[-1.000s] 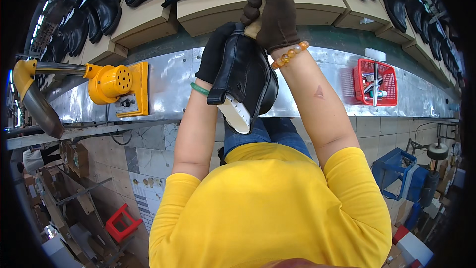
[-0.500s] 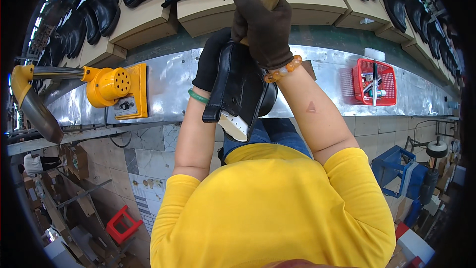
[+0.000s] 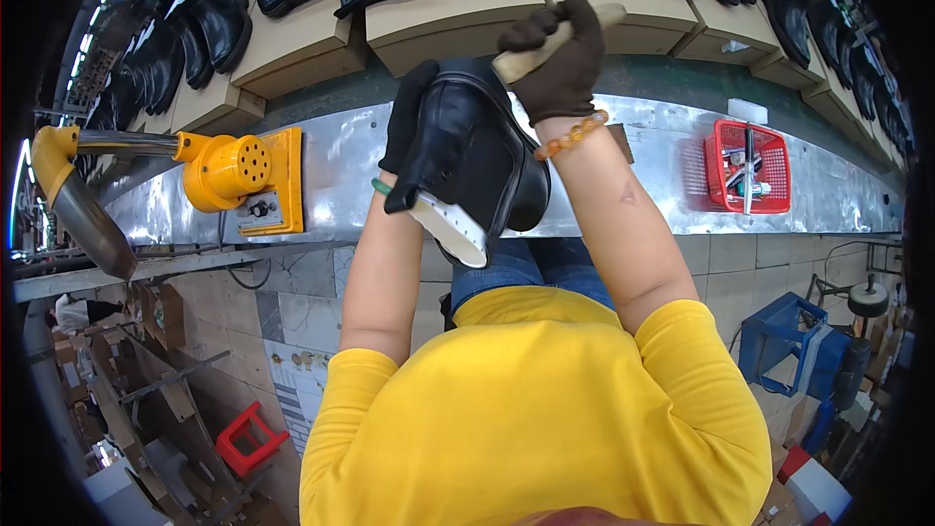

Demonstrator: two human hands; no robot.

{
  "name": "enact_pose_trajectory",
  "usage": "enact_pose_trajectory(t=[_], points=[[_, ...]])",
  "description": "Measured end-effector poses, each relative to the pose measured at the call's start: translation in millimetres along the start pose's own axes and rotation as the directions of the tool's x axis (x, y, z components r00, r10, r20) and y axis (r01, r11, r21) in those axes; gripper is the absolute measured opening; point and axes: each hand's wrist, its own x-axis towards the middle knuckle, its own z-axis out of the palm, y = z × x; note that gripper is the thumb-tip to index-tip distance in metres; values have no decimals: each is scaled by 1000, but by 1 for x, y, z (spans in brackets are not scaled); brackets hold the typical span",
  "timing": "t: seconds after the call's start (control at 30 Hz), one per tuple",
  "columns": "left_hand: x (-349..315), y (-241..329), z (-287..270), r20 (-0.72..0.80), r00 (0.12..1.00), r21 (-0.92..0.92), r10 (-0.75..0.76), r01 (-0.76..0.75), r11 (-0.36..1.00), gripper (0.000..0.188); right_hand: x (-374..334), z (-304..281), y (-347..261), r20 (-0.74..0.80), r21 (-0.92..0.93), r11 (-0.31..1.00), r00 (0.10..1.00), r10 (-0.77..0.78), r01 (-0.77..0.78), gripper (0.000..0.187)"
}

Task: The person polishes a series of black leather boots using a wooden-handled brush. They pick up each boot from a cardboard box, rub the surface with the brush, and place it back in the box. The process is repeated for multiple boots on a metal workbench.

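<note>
My left hand (image 3: 404,117), in a black glove with a green bangle at the wrist, grips a black leather boot (image 3: 453,127) along its left side. The boot is held tilted over the metal bench, and a white perforated lining (image 3: 453,229) shows at its end nearest me. My right hand (image 3: 560,68), in a dark brown glove above a beaded bracelet, is closed round a tan, wooden-looking bar (image 3: 526,60). The bar's lower end is close to the boot's upper right edge; whether they touch I cannot tell. A rounded black shape (image 3: 531,197) shows beside the boot, partly hidden.
A yellow machine (image 3: 239,175) with a metal nozzle stands on the metal bench (image 3: 341,175) at left. A red basket (image 3: 716,170) of small items sits at right. Beyond are cardboard boxes (image 3: 467,19) and several black boots (image 3: 209,24). A red stool (image 3: 251,440) is lower left.
My right hand has moved up and to the right, away from the boot, and the bar has turned from steep to nearly level. The boot has shifted and turned slightly in my left hand.
</note>
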Motion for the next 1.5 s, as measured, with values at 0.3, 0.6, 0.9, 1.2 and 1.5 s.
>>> enact_pose_trajectory(t=[0.3,0.6,0.9,1.2,1.5], points=[[1,10,-78,129,982,-52,135,-129,990,41,-19,-65,-24,-176,-147,985,982,61,-88,23],[-39,-2,-74,72,968,-175,241,-225,958,45,-71,-124,-30,-183,-924,300,962,204,-239,24],[-35,-6,-41,40,842,304,538,-523,796,46,-95,-147,-36,-190,-889,326,907,375,-321,43],[-29,-13,15,214,888,438,407,-460,773,50,-87,-187,-51,219,-970,-13,892,396,244,48],[-19,-10,27,192,872,703,450,-442,558,44,-104,-126,-45,-218,-828,435,919,330,-353,47]])
